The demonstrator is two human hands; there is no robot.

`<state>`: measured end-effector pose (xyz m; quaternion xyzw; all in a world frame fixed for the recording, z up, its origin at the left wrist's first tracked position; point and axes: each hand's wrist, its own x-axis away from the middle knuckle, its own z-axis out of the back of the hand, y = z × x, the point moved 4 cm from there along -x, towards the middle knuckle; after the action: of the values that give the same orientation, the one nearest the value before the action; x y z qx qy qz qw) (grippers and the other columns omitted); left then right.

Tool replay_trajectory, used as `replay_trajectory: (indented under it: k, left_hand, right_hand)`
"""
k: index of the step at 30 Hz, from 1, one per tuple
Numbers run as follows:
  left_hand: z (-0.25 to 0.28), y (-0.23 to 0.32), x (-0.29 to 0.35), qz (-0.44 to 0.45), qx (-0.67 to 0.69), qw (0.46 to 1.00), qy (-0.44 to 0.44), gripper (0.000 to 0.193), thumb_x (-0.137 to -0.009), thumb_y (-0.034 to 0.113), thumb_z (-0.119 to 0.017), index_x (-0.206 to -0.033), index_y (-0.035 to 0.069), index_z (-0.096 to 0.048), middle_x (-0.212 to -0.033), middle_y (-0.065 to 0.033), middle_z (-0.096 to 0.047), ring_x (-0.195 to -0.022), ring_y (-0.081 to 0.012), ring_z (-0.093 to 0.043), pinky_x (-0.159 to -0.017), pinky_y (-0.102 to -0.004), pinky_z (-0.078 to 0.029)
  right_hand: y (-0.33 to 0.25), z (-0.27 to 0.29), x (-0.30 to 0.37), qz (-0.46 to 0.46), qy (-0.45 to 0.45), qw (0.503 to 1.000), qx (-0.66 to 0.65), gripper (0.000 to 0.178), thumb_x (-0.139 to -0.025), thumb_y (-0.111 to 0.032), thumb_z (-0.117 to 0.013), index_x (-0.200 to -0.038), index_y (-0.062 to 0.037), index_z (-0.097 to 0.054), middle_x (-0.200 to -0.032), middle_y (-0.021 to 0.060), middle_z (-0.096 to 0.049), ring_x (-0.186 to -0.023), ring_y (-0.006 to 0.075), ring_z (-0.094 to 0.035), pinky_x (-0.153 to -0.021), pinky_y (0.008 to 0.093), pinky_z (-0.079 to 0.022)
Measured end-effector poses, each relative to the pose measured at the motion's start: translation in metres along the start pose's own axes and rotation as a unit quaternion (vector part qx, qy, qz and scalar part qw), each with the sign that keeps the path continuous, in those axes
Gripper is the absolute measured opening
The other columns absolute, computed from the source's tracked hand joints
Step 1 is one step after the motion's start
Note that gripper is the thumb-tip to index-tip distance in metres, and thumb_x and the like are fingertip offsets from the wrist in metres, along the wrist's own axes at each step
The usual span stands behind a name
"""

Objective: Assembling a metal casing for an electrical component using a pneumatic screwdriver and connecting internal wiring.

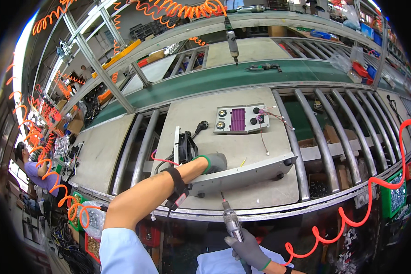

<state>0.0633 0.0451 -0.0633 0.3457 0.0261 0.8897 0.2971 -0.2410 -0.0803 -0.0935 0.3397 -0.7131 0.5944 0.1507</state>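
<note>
My right hand (251,250), in a grey glove, is wrapped round a pistol-less, straight power screwdriver (232,221). The driver's thin bit points up at the near face of a long grey metal panel (242,178), a small gap apart from it as seen here. That panel stands on edge, slanting across the board, with small black feet on its near side. My left hand (218,163), also gloved, reaches over to the panel's far side, where its fingers are hidden. Beside that forearm is a black fan-like part (186,147) with a power plug (201,128).
A grey plate with a purple grille (238,119) and loose wires lies farther back on the board (178,114). Metal rollers (322,141) flank it. A red coiled hose (342,219) hangs at right; another screwdriver (232,43) hangs above the green belt (192,75). A person (39,171) is at far left.
</note>
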Motion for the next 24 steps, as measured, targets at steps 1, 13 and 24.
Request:
replay_trajectory:
  k: [1, 13, 24]
  left_hand:
    - [-0.002, -0.001, -0.002, 0.007, -0.018, 0.999, -0.027, 0.034, -0.074, 0.021, -0.066, -0.097, -0.001, -0.076, -0.103, -0.0267, -0.071, -0.089, -0.0405, -0.069, -0.079, -0.0460, -0.053]
    - [-0.016, 0.002, -0.014, 0.011, -0.014, 1.000, -0.011, 0.041, -0.077, 0.024, -0.065, -0.107, -0.002, -0.075, -0.111, -0.0250, -0.072, -0.096, -0.0403, -0.069, -0.082, -0.0486, -0.053]
    - [-0.037, -0.020, -0.040, 0.029, -0.009, 0.996, -0.088, 0.045, -0.079, 0.024, -0.064, -0.116, 0.000, -0.072, -0.114, -0.0213, -0.072, -0.097, -0.0357, -0.069, -0.083, -0.0474, -0.052]
  right_hand:
    - [-0.002, -0.001, 0.000, 0.000, -0.005, 1.000, 0.002, 0.042, -0.092, -0.032, -0.072, -0.113, -0.0019, -0.050, -0.077, 0.0048, -0.056, -0.057, 0.0107, -0.059, -0.049, 0.0278, -0.049]
    - [0.006, -0.006, -0.003, 0.031, 0.041, 0.998, 0.028, 0.028, -0.095, -0.026, -0.068, -0.110, -0.0072, -0.054, -0.063, 0.0009, -0.053, -0.046, 0.0105, -0.053, -0.040, 0.0270, -0.042]
    - [0.006, -0.008, -0.001, 0.048, 0.031, 0.998, -0.007, 0.030, -0.097, -0.027, -0.067, -0.114, -0.0067, -0.054, -0.064, -0.0006, -0.051, -0.046, 0.0094, -0.051, -0.040, 0.0258, -0.040]
